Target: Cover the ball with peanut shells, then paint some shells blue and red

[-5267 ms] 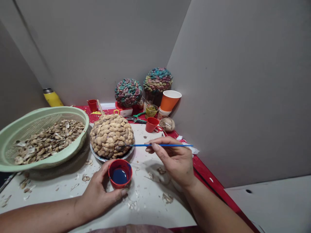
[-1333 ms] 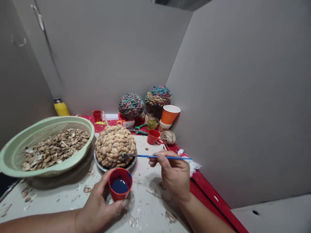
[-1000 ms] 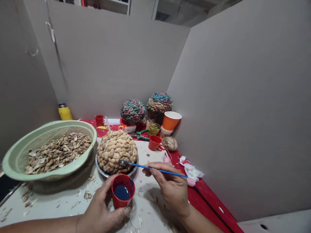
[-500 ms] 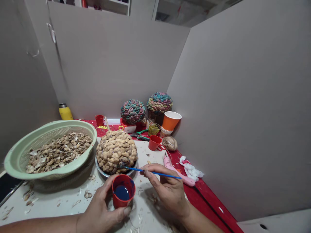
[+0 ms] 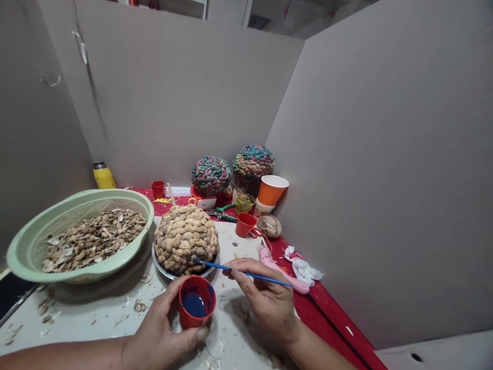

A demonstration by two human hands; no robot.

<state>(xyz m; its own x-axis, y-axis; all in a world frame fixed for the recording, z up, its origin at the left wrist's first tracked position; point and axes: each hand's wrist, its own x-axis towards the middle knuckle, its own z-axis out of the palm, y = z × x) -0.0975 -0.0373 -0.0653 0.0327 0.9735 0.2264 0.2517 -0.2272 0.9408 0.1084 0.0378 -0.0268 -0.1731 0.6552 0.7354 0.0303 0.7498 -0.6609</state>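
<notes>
My left hand (image 5: 169, 324) is wrapped round a small red cup (image 5: 197, 322) with dark blue paint (image 5: 193, 305) in it. In a pinch between thumb and fingers, my right hand (image 5: 265, 298) holds a thin blue paintbrush (image 5: 219, 266). The brush tip touches the lower front of a ball covered in peanut shells (image 5: 185, 236). Most of the ball is bare tan, with a few dark blue traces low down and between shells. It sits in a shallow metal bowl (image 5: 165, 273), and a stick rises behind it.
At left stands a green basket (image 5: 77, 278) of shells. Behind are a yellow bottle (image 5: 103, 177), two painted balls (image 5: 211, 175), pliers (image 5: 227, 218) and an orange paper cup (image 5: 270, 191). A red cup (image 5: 245, 225), twine ball (image 5: 269, 226), pink glue gun (image 5: 285, 277) and crumpled tissue (image 5: 306, 271) lie right.
The brush tip has shifted slightly up and to the right on the ball, with my right hand following. The left hand and cup stay nearly in place. The view tilts down a little.
</notes>
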